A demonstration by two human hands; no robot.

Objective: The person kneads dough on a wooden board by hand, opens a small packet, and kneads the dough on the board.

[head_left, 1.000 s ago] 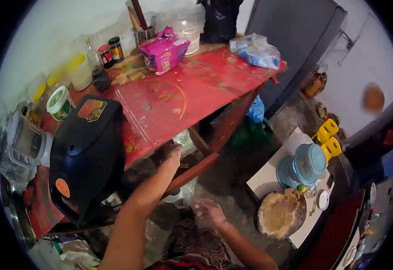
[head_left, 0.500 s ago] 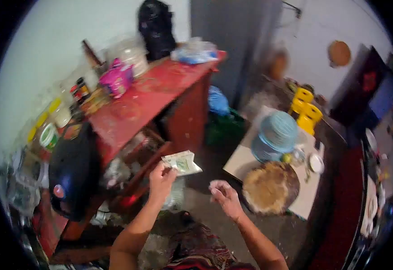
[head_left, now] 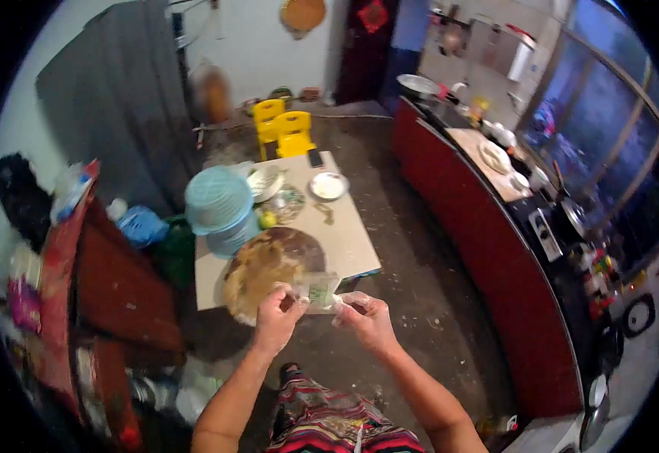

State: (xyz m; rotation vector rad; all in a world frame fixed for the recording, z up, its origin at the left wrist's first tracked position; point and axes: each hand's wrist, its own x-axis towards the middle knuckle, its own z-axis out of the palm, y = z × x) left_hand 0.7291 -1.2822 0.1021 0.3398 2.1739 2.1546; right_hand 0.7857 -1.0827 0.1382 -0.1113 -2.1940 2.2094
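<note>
Left hand [head_left: 275, 317] and right hand [head_left: 365, 314] pinch a small, pale, green-printed packet [head_left: 319, 293] by a cream rectangular table's [head_left: 353, 235] near edge; likely light, pliable, best gripped at both ends.

Packet [head_left: 319, 292], one, formerly in the left hand [head_left: 275, 325] alone, now held between two; right hand [head_left: 367, 321], earlier apart, now pinching its three-o'clock edge; person [head_left: 344, 426] before me, turned clockwise; low table [head_left: 348, 234], from two o'clock to about twelve; red table [head_left: 114, 291], from eleven to ten
</note>
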